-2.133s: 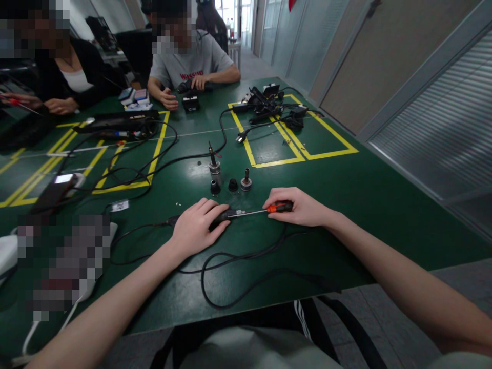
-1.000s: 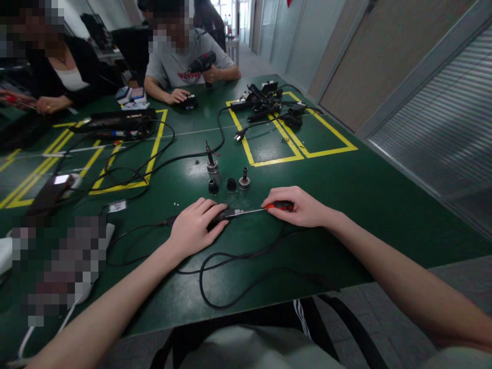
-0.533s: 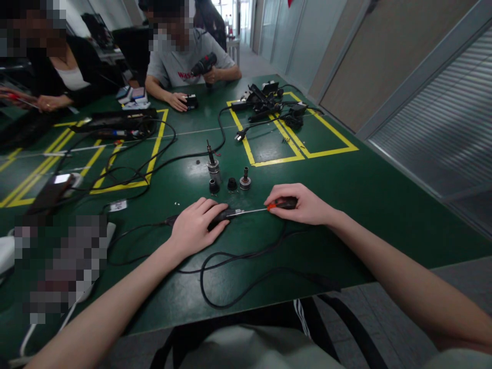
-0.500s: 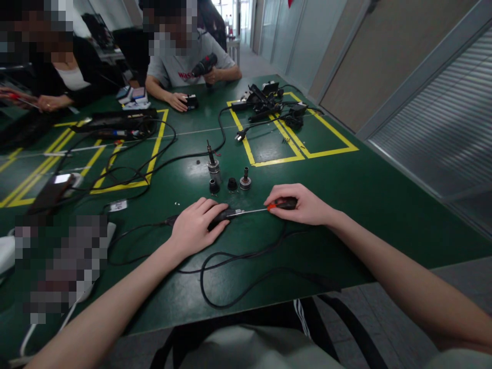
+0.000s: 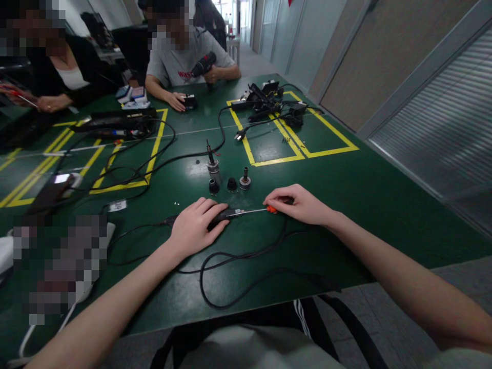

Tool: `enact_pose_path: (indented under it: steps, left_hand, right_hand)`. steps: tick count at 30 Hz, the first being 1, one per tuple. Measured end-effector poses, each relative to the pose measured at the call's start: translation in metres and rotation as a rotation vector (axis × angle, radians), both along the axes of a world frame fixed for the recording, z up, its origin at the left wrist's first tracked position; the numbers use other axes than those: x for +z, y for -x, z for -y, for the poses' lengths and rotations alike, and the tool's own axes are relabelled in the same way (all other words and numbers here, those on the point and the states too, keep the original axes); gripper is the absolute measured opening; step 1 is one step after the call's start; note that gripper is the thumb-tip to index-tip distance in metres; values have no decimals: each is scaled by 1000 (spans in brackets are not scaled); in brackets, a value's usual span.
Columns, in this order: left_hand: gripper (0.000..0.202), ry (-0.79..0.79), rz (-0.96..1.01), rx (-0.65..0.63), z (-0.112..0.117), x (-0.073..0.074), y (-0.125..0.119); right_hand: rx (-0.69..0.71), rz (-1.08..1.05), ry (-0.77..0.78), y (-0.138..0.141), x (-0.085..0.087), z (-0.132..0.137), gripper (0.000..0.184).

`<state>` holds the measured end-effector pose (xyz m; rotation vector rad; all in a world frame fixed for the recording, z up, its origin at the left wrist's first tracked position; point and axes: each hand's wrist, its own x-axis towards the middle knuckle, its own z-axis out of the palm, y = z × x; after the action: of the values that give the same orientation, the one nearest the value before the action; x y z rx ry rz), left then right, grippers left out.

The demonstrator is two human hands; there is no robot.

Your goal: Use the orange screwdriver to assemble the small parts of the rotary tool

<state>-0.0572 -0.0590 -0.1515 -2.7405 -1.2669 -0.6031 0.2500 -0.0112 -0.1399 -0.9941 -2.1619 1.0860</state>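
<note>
My left hand (image 5: 197, 225) is wrapped over a dark, corded, tube-shaped tool body (image 5: 220, 218), pressing it to the green table. Its exact kind is hidden under my palm. A screwdriver (image 5: 272, 209) with an orange-and-black handle is pinched in my right hand (image 5: 302, 205). Its thin metal shaft points left and meets the right end of the tool body; the tip's exact seat is too small to make out. Just beyond my hands stand a metal cylindrical part with a thin spindle (image 5: 213, 168), two small black caps (image 5: 232, 184) and a round metal piece with a stem (image 5: 245, 180).
Black cable (image 5: 215, 306) loops across the table's near side. A heap of black corded devices (image 5: 265, 102) lies at the far right by yellow tape outlines. More cables and a black tray (image 5: 119, 123) are at left. Across the table, a person holds a power drill (image 5: 203, 65).
The screwdriver's handle has turned in my right fingers, and more of its dark part is now covered. My left hand and the tool body stay in place.
</note>
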Motion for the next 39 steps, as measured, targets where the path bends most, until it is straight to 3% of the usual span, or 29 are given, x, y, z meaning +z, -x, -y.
enact_pose_path:
  steps: [7, 14, 30, 39]
  left_hand:
    - [33, -3, 2, 2, 0, 1, 0]
    - [33, -8, 4, -2, 1, 1, 0]
    - [33, 4, 5, 0, 0, 0, 0]
    - [34, 7, 3, 4, 0, 0, 1]
  right_hand:
    - [-31, -36, 48, 0, 3, 1, 27]
    - [26, -12, 58, -5, -1, -3, 26]
    - [113, 87, -83, -8, 1, -3, 20]
    - [183, 110, -310, -8, -2, -4, 8]
